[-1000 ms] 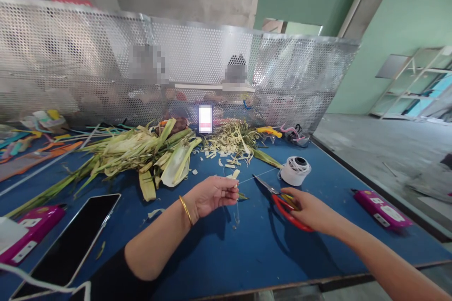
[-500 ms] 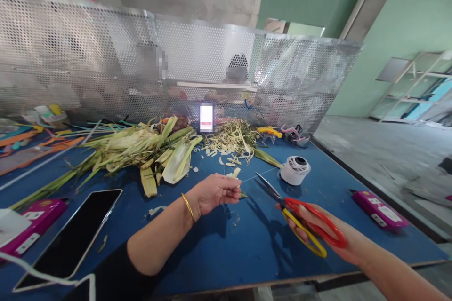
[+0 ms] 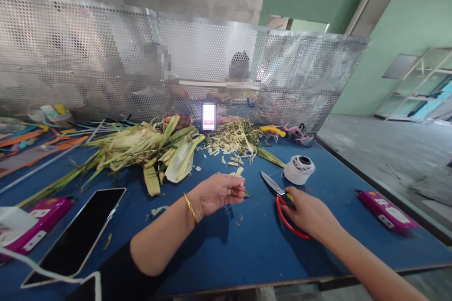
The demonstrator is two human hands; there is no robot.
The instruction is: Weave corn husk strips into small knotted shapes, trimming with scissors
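Observation:
My left hand (image 3: 224,192) is raised over the near middle of the blue table, its thumb and fingers pinched together. What lies between the fingertips is too small to make out; a thin green tip shows just beyond them. To the right, my right hand (image 3: 307,209) is closed over the handles of a pair of scissors (image 3: 273,183). One handle loop is red, the other yellow and mostly covered. The blades point up and left, low over the table or resting on it. Just behind this hand stands a white spool of thread (image 3: 299,170).
Long green and pale husk leaves (image 3: 130,146) are heaped at the left back, with chopped scraps (image 3: 235,138) beside them. A phone (image 3: 77,235) and magenta boxes (image 3: 386,209) lie at the sides. A perforated metal screen (image 3: 208,51) runs along the back.
The scissors have turned and come down toward the table, and my right hand now covers the handles from above. The thread stretched toward the spool no longer reaches my left hand, which stays pinched.

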